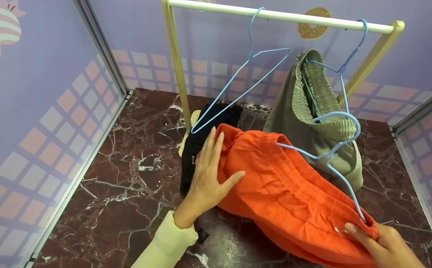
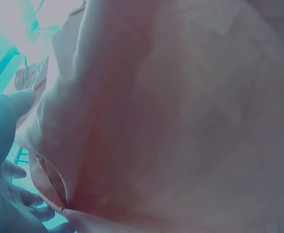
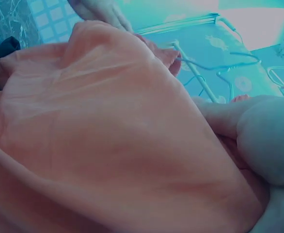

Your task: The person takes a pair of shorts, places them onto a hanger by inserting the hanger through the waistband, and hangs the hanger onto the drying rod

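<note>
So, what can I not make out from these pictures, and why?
Head view: part of the orange elastic-waisted garment, cut off by the bottom edge.
Head view: the lower part of its blue hanger, hidden inside.
Head view: most fingers of the right hand, behind that garment.
Head view: the black garment's full shape, partly hidden by the left hand.

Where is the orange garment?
In the head view, the orange garment spans centre to lower right, between left hand and right hand, in front of the olive garment.

Room left of the rack (image 1: 286, 16); olive garment (image 1: 312, 137) blocks its right; under orange garment (image 1: 286, 193), unclear.
</note>
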A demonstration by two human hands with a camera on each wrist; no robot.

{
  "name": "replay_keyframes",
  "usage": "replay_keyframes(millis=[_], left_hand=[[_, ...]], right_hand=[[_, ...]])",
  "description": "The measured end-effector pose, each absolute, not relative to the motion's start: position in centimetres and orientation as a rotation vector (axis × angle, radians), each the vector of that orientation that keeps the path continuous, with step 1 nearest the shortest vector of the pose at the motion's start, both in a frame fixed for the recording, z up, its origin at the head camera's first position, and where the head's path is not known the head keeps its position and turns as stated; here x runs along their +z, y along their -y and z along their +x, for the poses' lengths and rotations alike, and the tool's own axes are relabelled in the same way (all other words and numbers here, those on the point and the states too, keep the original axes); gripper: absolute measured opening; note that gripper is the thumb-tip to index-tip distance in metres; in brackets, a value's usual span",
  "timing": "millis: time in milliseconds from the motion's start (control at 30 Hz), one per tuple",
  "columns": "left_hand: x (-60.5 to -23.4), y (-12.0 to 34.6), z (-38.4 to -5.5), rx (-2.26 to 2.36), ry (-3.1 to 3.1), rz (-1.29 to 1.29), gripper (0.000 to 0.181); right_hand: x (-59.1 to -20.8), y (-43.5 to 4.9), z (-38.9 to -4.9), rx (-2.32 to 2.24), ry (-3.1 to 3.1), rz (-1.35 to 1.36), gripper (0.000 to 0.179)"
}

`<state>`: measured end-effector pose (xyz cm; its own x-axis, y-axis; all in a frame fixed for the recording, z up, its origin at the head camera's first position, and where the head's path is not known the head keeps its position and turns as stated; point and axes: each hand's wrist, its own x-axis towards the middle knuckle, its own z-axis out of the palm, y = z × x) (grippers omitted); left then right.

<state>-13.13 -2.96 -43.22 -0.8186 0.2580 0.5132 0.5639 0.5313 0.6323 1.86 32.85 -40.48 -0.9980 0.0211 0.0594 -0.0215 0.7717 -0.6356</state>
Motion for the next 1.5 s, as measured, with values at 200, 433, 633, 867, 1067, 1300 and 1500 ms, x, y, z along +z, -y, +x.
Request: replay_keyframes(millis=[200,433,633,867,1067,1300,1500], left_hand=[[-43.4,2.2,-12.8,-1.183,2.458,-0.716,0.091],[-43.6,1.0,-12.3,-1.271,2.532,-0.78,0.091],[-43.8,0.4,-12.0,-1.302,2.532,-0.839,0.09],[-44.1,0.3,-11.9,-1.315,2.55,-0.862,0.087],[-44.3,0.4,-11.8,-1.332,2.556,-0.86,0.086],[-44.7,0.4,-11.8,-1.311,2.533,-0.894,0.083],[-44.8,0.2,-11.5,-1.291,2.543,-0.928,0.081]], right_hand=[[-40.0,-32.9,1.7,0.993,2.982,-0.144,0.016],[-39.7,-32.4,1.5,1.064,2.911,-0.175,0.017],[-39.2,-31.5,1.1,1.125,2.82,-0.143,0.021],[-38.8,-30.8,0.8,1.171,2.782,-0.157,0.017],[-38.8,-30.5,0.3,1.182,2.794,-0.114,0.018],[-38.7,-29.4,-0.3,1.236,2.758,-0.089,0.021],[-38.7,-28.5,-1.0,1.266,2.741,-0.093,0.025]])
